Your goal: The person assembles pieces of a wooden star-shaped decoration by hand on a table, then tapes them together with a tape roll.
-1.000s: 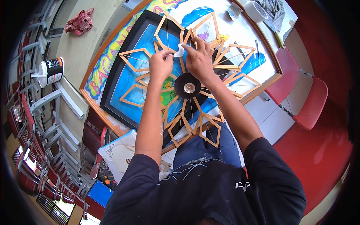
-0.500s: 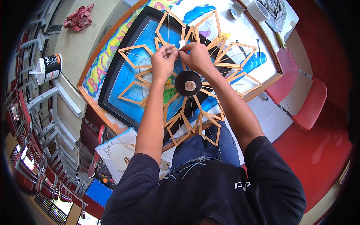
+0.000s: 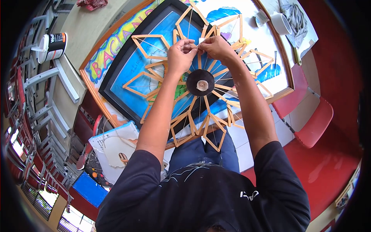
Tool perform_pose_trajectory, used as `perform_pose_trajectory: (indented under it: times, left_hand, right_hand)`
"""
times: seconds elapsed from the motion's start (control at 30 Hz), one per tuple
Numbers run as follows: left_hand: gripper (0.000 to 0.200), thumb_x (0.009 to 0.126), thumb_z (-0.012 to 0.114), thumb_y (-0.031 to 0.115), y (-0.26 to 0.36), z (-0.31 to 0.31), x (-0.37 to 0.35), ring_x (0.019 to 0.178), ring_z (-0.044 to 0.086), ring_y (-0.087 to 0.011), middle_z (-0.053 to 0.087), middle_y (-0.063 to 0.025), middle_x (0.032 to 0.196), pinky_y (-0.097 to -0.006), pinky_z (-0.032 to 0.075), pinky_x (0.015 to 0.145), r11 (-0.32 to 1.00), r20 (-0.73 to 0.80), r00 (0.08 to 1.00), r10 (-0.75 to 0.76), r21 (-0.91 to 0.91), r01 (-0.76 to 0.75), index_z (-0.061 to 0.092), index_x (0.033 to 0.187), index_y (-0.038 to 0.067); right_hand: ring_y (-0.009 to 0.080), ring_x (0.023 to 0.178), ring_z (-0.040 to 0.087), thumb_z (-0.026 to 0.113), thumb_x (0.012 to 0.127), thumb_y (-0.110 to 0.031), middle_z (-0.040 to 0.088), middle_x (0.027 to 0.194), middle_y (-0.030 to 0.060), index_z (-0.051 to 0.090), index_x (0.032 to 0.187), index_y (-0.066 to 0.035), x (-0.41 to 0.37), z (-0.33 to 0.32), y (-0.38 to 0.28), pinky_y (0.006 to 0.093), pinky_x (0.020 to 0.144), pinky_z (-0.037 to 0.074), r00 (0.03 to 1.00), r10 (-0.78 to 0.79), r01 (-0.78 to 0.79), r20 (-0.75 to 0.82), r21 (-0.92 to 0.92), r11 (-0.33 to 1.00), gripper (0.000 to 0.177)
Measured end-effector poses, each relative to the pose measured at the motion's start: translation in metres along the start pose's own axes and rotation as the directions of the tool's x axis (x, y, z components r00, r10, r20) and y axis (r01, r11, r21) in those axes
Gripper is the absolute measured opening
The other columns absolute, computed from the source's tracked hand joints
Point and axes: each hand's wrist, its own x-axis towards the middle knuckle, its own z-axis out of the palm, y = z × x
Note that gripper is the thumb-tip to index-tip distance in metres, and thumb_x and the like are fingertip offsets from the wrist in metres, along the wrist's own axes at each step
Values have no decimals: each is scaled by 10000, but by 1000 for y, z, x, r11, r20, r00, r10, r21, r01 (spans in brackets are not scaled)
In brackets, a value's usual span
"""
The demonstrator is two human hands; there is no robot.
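Note:
A star-shaped frame of wooden sticks [image 3: 192, 124] with thin strings lies over a black-framed blue picture [image 3: 127, 91]. At its middle is a black disc [image 3: 193, 88] bearing a pale rolled rosette [image 3: 202, 85]. My left hand [image 3: 182, 56] is closed in a pinch above the upper part of the stick frame. Its fingertips nearly meet those of my right hand [image 3: 217, 48], which also pinches. A small white piece [image 3: 201, 40] shows beside the right fingertips. Whatever lies between the fingers is too small to make out.
A white tub [image 3: 52, 47] and red cloth [image 3: 92, 3] are at the upper left. At the upper right are a tape roll [image 3: 281, 24], a grey rag [image 3: 295, 21] and a green-handled tool [image 3: 297, 56]. A red chair [image 3: 315, 121] stands at the right.
The view has shifted, and the stick frame now appears slightly turned. Both hands remain pinched close together near its upper part.

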Motion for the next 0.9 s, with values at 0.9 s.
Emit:
perform_pose_trajectory:
  times: [0.9]
  left_hand:
    - [311, 850, 708, 8, -1, -3, 1, 848, 672, -94, 712, -49, 938, -236, 543, 770, 1000, 14, 1000, -7, -2, 7, 625, 1150, 1]
  right_hand:
    - [234, 748, 695, 684, 800, -217, 711, 820, 192, 724, 968, 59, 1, 12, 4, 351, 712, 549, 991, -73, 53, -109, -179, 982, 325]
